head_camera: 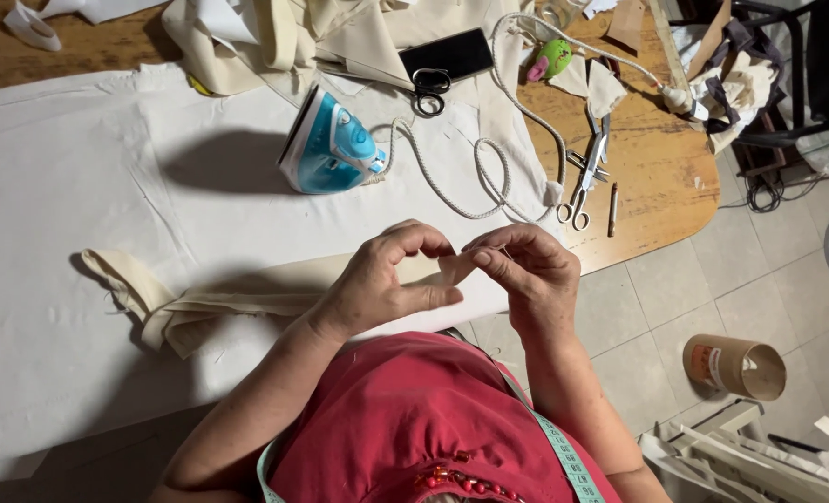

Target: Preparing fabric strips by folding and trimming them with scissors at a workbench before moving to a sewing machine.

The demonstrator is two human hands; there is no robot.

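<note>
1. Under the grip and spreading far to its left: one white cloth (79,186) covering the table (657,177), whose bare wood shows beyond the grip to the right.
2. Running leftward from the grip: one long strip of cream fabric (247,293), folded, its far end bunched and curled; its near end is the piece being worked.
3. Beyond the grip, at the table's far edge: one heap of cream fabric pieces (340,37).
4. Beyond the grip and slightly left: one blue and white iron (326,149), standing on its heel on the white cloth, with one white braided cord (489,158) looping away to the right.
5. At the grip itself: two hands. The left hand (382,279) has thumb and forefinger pinched shut on the end of the cream strip; the right hand (526,270) meets it fingertip to fingertip, fingers closed on that same end. Whether a needle or pin lies between them cannot be told.
6. Below right of the grip, on the tiled floor: one cardboard tube (736,365) lying on its side.
7. Far beyond the grip: one dark phone (447,54), flat, with one pair of black-handled scissors (428,90) just beside it.
8. Beyond right of the grip: one pair of steel scissors (587,177) on the bare wood, one small dark tool (613,207) near them.
9. Near below the grip: one green measuring tape (563,456) draped round the person's neck.
10. Far beyond right: one green and pink pincushion (551,58).
</note>
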